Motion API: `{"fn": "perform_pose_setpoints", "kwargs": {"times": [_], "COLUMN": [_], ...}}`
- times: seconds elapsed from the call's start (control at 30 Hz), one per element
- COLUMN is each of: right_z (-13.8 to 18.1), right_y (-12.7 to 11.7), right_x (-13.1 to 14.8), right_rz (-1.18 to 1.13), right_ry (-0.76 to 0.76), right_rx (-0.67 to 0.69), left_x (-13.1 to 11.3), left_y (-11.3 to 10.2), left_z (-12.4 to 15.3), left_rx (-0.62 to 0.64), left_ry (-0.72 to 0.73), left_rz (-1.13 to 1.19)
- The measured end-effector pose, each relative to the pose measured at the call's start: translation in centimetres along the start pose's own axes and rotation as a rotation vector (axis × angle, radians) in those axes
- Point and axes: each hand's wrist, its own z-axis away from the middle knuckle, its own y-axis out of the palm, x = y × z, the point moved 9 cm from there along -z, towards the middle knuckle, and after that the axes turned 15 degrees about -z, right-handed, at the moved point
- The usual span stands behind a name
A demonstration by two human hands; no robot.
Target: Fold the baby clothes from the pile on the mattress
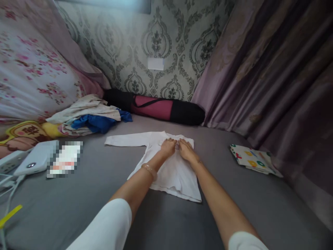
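Note:
A small white long-sleeved shirt (171, 173) lies flat on the grey bed sheet (234, 194), its left sleeve stretched out to the left and its right side folded in. My left hand (168, 146) and my right hand (185, 150) rest side by side on the shirt's upper part near the collar, fingertips curled down onto the cloth. A bracelet (150, 170) sits on my left wrist. Whether the fingers pinch the fabric or only press on it does not show.
A heap of clothes (91, 116) with a blue garment lies at the back left. A pink and black roll bag (166, 108) lies along the wall. A folded garment with coloured letters (252, 159) sits at right. White devices and cables (31, 161) are at left. Curtains hang right.

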Motion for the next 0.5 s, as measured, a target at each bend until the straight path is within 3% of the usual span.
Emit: {"fn": "perform_pose_setpoints", "kwargs": {"times": [0.2, 0.37, 0.5], "right_z": [-0.5, 0.6, 1.2], "right_y": [2.3, 1.6, 0.3], "right_x": [0.4, -2.1, -4.1], "right_rz": [-0.018, 0.009, 0.026], "right_ry": [0.004, 0.150, 0.254], "right_rx": [0.022, -0.018, -0.064], "left_x": [2.4, 4.8, 4.5], "left_y": [0.7, 0.3, -0.7], "left_z": [0.8, 2.0, 2.5], "left_rx": [-0.026, -0.074, -0.106], "left_ry": [-0.050, -0.098, -0.125], "left_rz": [-0.126, -0.197, -0.343]}}
